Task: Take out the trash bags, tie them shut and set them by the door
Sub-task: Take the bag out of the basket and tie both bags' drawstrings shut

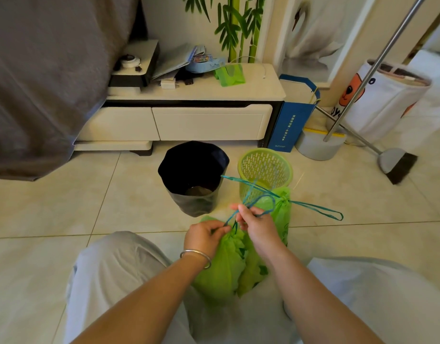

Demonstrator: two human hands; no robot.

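While I crouch on the tile floor (52, 219), bare tile lies open at 9 o'clock and at 3 o'clock of my knees, and the low cabinet (209, 120) closes the way at 12 o'clock. A black bin (192, 180) and a green mesh basket (264, 170) stand side by side just ahead, and a broom (397, 167) leans at 2 o'clock beside a blue paper bag (292, 125). One green trash bag (226, 266) lies between my knees, its long axis running from 6 to 12, neck away from me. A second green bag (281, 209) sits against the basket. My left hand (205, 235) pinches the blue drawstring (251, 202) at the neck; my right hand (257, 225) nips a loop of it, and another loop trails toward 3 o'clock.
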